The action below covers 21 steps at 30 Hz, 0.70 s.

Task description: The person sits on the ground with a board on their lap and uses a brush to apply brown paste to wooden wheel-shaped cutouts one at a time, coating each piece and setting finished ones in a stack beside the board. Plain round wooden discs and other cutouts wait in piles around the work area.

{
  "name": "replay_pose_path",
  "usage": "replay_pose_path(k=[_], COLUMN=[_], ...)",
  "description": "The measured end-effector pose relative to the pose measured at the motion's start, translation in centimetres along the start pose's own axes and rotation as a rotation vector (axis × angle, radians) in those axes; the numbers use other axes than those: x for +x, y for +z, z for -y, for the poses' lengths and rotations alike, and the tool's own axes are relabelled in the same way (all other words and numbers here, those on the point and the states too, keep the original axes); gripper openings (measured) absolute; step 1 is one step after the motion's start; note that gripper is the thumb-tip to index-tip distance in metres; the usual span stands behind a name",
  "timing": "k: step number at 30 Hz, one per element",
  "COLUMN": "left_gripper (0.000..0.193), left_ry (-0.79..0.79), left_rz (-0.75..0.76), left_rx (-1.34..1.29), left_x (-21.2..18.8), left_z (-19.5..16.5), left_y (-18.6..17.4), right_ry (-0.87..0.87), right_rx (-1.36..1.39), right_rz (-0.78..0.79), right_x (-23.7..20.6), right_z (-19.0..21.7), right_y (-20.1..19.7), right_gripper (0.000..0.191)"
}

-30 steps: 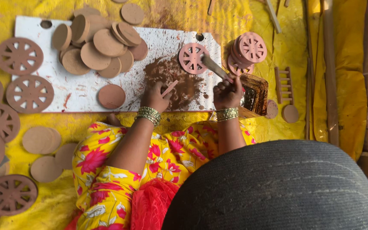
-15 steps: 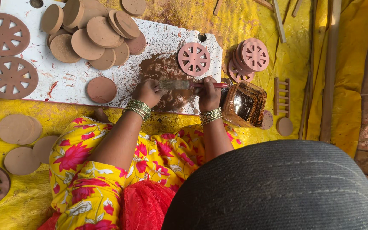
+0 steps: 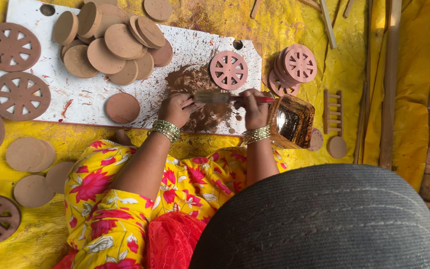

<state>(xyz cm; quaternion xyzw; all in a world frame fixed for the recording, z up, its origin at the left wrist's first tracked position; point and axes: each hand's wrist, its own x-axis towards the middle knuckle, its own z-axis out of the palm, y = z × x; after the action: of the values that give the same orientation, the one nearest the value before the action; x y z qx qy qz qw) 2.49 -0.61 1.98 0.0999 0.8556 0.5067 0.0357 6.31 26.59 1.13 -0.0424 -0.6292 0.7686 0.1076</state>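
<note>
Two hands over the white board [image 3: 90, 102], head view only. Right hand [image 3: 256, 108] is closed around a brush [image 3: 227, 98] by its red handle; bristle end points left, over the brown paint smear [image 3: 197, 84] at the board's near right. Left hand [image 3: 176, 108] is curled, fingertips touching the bristle end; can't tell if it grips anything under it. Bangles on both wrists.

Pink wheel [image 3: 229, 69] lies flat on the board just beyond the brush, apart from it. Stack of pink wheels [image 3: 297, 65] sits off the board to the right, on the yellow sheet [image 3: 344, 60]. Paint tub [image 3: 292, 121], glossy dark inside, is just right of the right hand, touching or nearly touching it.

Pile of plain brown discs [image 3: 110, 42] at the far left part of the board, overlapping. One single disc [image 3: 122, 107] lies near the board's near edge, left of the left hand. Brown spoked wheels [image 3: 18, 94] at the board's left end and on the sheet further left. More plain discs [image 3: 31, 154] on the sheet, near left.

Small ladder piece [image 3: 333, 112] and wood strips [image 3: 389, 84] to the right.
</note>
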Motion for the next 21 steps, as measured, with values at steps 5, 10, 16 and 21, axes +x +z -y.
replay_pose_path(k=[5, 10, 16, 21], left_gripper=[0.025, 0.025, 0.025, 0.01], left_ry=[-0.084, -0.055, 0.007, -0.195], left_rz=[0.013, -0.033, -0.215, 0.069], left_rx=[0.086, 0.174, 0.041, -0.068], left_x=[0.2, 0.2, -0.1, 0.0], left_z=[-0.2, -0.8, -0.4, 0.1], left_y=[-0.3, 0.1, 1.2, 2.6], right_ry=[-0.065, -0.068, -0.033, -0.19], right_rx=[-0.085, -0.118, -0.271, -0.686], right_rz=[-0.144, 0.071, -0.009, 0.079], right_x=[-0.2, -2.7, -3.4, -4.8], right_z=[1.6, 1.9, 5.1, 8.6], right_y=[-0.8, 2.1, 4.8, 6.9], right_gripper=[0.02, 0.016, 0.022, 0.017])
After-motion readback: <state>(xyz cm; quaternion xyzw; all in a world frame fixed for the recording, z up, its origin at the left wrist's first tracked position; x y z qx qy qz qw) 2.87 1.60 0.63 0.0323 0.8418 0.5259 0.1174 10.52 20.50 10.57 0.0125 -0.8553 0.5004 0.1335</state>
